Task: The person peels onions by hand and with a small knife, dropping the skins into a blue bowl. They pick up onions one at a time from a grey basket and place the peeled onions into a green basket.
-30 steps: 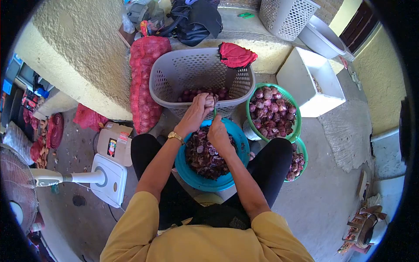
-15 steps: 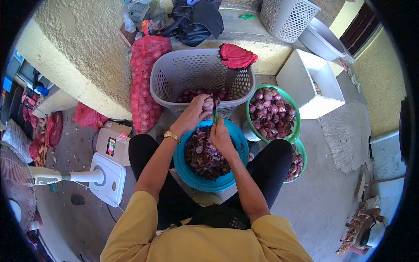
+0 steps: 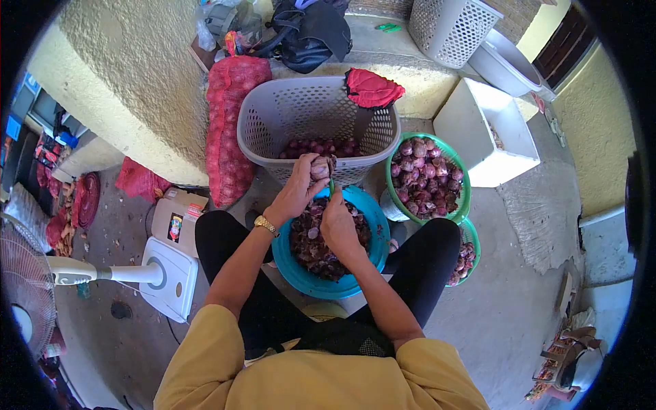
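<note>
My left hand is closed around a red onion with pale, papery skin, held above the far rim of the blue basin. My right hand grips a small knife by its green handle. The knife meets the right side of the onion, where dark loose skin shows; its blade is mostly hidden. Below both hands, the basin holds a heap of onion skins and trimmings. Just beyond the onion stands a grey plastic basket with purple onions at its bottom.
A green basket full of onions stands to the right, above another green basket. A red mesh sack leans left of the grey basket. A white box, a fan and a red cloth lie around.
Both hands have come slightly nearer to me and left with the onion. The knife blade, upright beside the onion before, is now mostly out of sight at its side.
</note>
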A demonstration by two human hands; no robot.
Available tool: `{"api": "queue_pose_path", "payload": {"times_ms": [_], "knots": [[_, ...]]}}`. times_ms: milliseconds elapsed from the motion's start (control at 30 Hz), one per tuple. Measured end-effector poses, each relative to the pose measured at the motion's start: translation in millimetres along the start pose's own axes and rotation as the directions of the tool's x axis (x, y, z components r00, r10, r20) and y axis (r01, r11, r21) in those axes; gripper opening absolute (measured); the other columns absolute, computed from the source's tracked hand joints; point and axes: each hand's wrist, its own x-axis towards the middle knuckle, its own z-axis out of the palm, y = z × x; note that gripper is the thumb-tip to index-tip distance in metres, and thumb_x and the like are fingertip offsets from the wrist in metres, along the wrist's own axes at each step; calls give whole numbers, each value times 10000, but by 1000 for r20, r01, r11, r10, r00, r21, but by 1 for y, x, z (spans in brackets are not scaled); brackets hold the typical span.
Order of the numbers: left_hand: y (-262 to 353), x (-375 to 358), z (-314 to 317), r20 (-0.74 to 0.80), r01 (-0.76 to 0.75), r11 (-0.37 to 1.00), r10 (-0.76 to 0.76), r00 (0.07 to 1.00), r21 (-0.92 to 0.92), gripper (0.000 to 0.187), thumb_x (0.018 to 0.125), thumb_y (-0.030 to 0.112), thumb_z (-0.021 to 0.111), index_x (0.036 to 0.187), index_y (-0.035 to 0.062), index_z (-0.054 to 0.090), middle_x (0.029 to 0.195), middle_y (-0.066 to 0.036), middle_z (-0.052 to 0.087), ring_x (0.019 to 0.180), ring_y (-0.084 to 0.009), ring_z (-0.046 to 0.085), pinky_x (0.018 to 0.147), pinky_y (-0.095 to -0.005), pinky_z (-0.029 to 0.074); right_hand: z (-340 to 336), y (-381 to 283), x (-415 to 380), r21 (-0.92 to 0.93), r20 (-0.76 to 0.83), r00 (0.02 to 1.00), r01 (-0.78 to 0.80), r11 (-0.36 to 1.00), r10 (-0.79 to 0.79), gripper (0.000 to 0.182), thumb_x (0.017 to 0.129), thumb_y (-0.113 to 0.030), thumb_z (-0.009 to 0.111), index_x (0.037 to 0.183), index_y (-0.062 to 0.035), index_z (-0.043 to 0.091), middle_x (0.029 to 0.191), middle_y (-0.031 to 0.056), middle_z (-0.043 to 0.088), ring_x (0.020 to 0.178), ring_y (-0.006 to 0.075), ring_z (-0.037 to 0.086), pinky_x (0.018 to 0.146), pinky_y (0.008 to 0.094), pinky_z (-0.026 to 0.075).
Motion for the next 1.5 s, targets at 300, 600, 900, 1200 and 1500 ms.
{"api": "queue_pose_path", "payload": {"times_ms": [300, 600, 900, 1200, 1500], "knots": [[4, -3, -4, -36, 9, 1000, -10, 999, -20, 540, 893, 142, 649, 1308, -23, 345, 1220, -237, 462, 1153, -394, 492, 990, -427, 404, -14, -13, -6, 44, 40, 999, -34, 998, 33, 541, 883, 18, 454, 1356, 166, 238, 862, 378, 573, 801, 517, 583, 692, 556, 466], [10, -3, -8, 33, -17, 978, 10, 999, 207, 537, 842, 102, 681, 1285, 10, 392, 1220, -213, 504, 1133, -394, 514, 968, -444, 433, -24, -20, 1, 66, 254, 945, -230, 971, 207, 644, 807, 73, 483, 1378, 182, 207, 1112, 434, 535, 961, 535, 590, 816, 553, 489], [9, -5, -8, -34, 130, 990, -128, 991, 55, 516, 931, 214, 618, 1328, -5, 371, 1269, -231, 502, 1166, -366, 535, 992, -409, 420, -16, -16, -4, 10, 191, 970, -158, 987, 153, 682, 799, 78, 498, 1399, 162, 185, 1154, 422, 519, 901, 524, 612, 766, 542, 512], [-2, -3, 5, -121, 272, 947, -294, 948, -174, 409, 993, 302, 527, 1239, 5, 392, 1105, -225, 599, 1050, -348, 607, 923, -415, 456, -21, -22, -5, -40, 97, 992, -82, 996, 86, 729, 793, 66, 525, 1425, 133, 169, 1191, 400, 511, 892, 511, 621, 751, 546, 516], [14, 0, 10, -100, 242, 914, -288, 952, -326, 336, 1018, 251, 478, 1198, 3, 337, 1066, -174, 601, 1020, -232, 601, 933, -355, 452, -23, -16, 4, -28, 58, 996, -66, 997, 68, 670, 798, 72, 498, 1395, 157, 206, 1177, 429, 501, 889, 515, 612, 729, 518, 524]]}}
